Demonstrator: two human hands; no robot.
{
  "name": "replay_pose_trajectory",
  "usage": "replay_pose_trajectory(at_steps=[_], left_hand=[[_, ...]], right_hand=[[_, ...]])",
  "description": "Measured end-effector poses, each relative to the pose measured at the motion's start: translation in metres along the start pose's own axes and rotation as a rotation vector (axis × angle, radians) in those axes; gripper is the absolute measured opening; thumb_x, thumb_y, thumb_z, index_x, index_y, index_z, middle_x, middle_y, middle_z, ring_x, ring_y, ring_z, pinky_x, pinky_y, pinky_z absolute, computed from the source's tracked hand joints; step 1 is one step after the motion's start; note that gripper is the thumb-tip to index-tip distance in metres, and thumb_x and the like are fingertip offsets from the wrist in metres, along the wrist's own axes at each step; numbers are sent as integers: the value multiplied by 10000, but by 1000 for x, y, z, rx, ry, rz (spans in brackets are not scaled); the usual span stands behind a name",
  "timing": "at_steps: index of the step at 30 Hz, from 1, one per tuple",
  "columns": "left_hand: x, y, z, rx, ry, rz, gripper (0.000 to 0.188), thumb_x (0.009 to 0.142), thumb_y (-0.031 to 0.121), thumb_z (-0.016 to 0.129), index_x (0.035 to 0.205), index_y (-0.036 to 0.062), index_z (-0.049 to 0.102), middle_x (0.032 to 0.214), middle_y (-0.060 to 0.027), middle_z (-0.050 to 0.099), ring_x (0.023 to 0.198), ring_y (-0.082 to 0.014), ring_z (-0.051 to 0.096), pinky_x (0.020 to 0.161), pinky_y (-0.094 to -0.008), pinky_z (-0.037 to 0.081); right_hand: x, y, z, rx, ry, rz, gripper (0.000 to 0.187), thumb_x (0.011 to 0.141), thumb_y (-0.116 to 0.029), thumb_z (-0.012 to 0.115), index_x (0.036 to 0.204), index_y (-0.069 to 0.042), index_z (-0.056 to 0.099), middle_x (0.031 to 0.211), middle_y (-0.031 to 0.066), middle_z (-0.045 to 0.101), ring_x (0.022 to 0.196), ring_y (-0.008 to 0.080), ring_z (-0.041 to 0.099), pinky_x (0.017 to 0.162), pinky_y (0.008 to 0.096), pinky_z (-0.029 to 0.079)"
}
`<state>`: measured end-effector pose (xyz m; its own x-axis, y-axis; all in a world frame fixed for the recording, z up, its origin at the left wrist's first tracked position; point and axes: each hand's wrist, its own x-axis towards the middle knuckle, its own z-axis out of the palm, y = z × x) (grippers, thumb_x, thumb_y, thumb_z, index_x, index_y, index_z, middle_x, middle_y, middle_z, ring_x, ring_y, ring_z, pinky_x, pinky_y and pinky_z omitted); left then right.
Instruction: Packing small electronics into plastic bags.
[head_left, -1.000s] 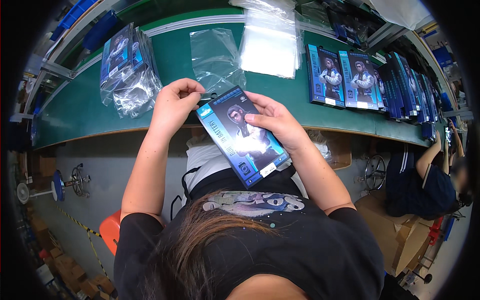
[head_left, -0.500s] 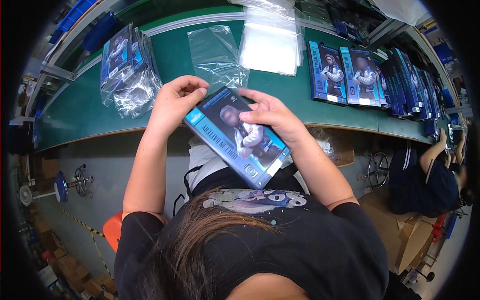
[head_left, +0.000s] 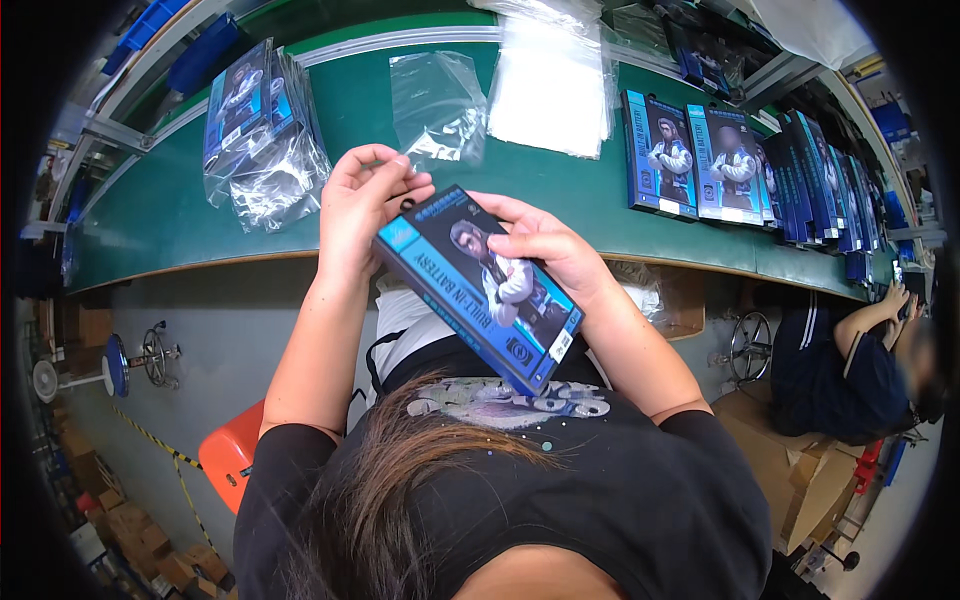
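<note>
My right hand (head_left: 550,245) grips a flat dark-blue and cyan retail box (head_left: 490,290) by its right side, thumb on the front. The box is tilted, its upper end pointing to the far left, and carries a picture of a person in a white jacket. By the box's upper left corner, my left hand (head_left: 365,200) is closed in a pinch. Its fingertips are at the near edge of a clear plastic bag (head_left: 437,100) on the green table; whether they hold the film is hard to see.
A stack of clear bags (head_left: 550,90) lies at the back middle of the table (head_left: 560,190). Bagged boxes (head_left: 265,130) are piled at the left. A row of similar boxes (head_left: 660,160) stands at the right. Another person (head_left: 850,360) sits at the far right.
The box has come slightly nearer to me. My left fingers have shifted a little, and the clear bag's near part now looks drawn up and creased.
</note>
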<state>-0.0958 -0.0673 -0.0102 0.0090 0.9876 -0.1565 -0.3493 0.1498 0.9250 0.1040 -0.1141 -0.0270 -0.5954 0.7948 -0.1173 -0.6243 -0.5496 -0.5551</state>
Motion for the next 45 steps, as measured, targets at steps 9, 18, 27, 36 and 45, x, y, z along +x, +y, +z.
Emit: replay_pose_trajectory(at_steps=[9, 18, 27, 36, 45], left_hand=[[-2, -10, 1, 256, -205, 11, 241, 838, -13, 586, 1074, -30, 625, 905, -68, 656, 775, -117, 625, 673, -246, 520], [-5, -18, -3, -119, -81, -60, 230, 867, 58, 622, 1080, -29, 606, 890, -72, 651, 762, -118, 622, 652, -237, 522], [-9, 7, -4, 445, -226, -45, 215, 852, 34, 596, 1052, 14, 671, 877, -25, 658, 784, -85, 599, 726, -226, 477], [-8, 24, 3, 811, -221, 64, 189, 846, 38, 582, 1004, -8, 675, 802, -34, 651, 708, -90, 579, 691, -231, 474], [-12, 28, 4, 1089, -303, 216, 192, 819, 53, 583, 980, 22, 683, 876, -88, 609, 750, -150, 585, 686, -271, 469]], right_hand=[[1, -4, 1, 56, 13, 6, 660, 806, -39, 617, 1364, 104, 295, 1188, 176, 564, 1000, 177, 617, 872, 289, 501], [-6, -12, 5, -237, 88, -50, 638, 826, -36, 623, 1375, 74, 318, 1166, 154, 589, 1004, 171, 609, 872, 275, 488], [-19, -34, 3, -544, 180, -144, 698, 841, -12, 603, 1434, 25, 236, 1218, 189, 531, 1065, 183, 558, 897, 279, 452], [-29, -36, 1, -647, 155, -147, 681, 842, -17, 593, 1433, 9, 256, 1264, 172, 513, 1131, 187, 515, 965, 298, 395], [-8, -35, -1, -552, 121, 36, 835, 793, -18, 665, 1426, 98, 134, 1005, 210, 638, 870, 164, 642, 752, 249, 515]])
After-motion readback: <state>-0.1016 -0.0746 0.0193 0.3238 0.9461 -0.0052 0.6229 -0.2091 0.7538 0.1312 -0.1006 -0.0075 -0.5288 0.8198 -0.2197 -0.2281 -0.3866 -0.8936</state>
